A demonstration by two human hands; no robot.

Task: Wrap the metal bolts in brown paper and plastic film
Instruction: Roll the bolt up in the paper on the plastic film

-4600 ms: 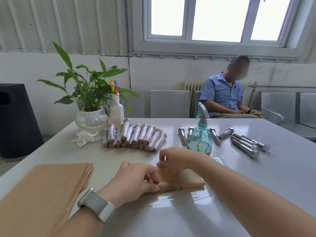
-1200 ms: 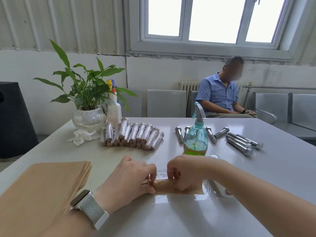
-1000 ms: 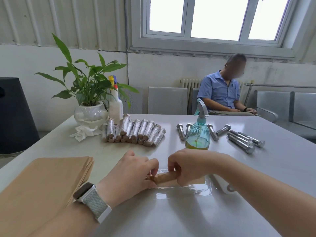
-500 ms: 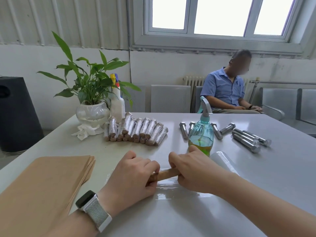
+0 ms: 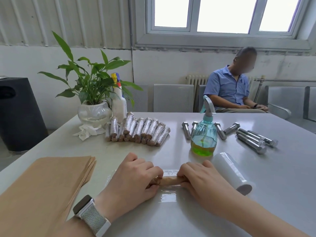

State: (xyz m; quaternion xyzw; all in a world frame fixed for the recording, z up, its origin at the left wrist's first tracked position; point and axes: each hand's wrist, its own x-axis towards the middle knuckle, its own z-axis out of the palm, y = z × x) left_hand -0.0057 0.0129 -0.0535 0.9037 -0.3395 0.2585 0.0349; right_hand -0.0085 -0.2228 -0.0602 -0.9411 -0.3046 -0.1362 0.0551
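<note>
A bolt rolled in brown paper [image 5: 169, 180] lies crosswise on a sheet of clear plastic film [image 5: 168, 194] spread on the table. My left hand [image 5: 135, 178] grips its left end with curled fingers. My right hand [image 5: 201, 178] grips its right end the same way. A roll of plastic film [image 5: 230, 171] lies just right of my right hand. Several bare metal bolts [image 5: 251, 139] lie at the far right. A pile of wrapped bolts [image 5: 136, 129] sits at the far middle. A stack of brown paper sheets [image 5: 44, 183] lies at the near left.
A teal spray bottle with green liquid [image 5: 204, 135] stands behind my right hand. A potted plant [image 5: 94, 93], a white spray bottle [image 5: 118, 101] and a crumpled tissue [image 5: 85, 132] stand at the far left. A person in a blue shirt [image 5: 232, 88] sits beyond the table.
The flat brown paper has been rolled into a tight tube around the bolt. Both hands have shifted toward me with it over the film. The film roll now shows fully.
</note>
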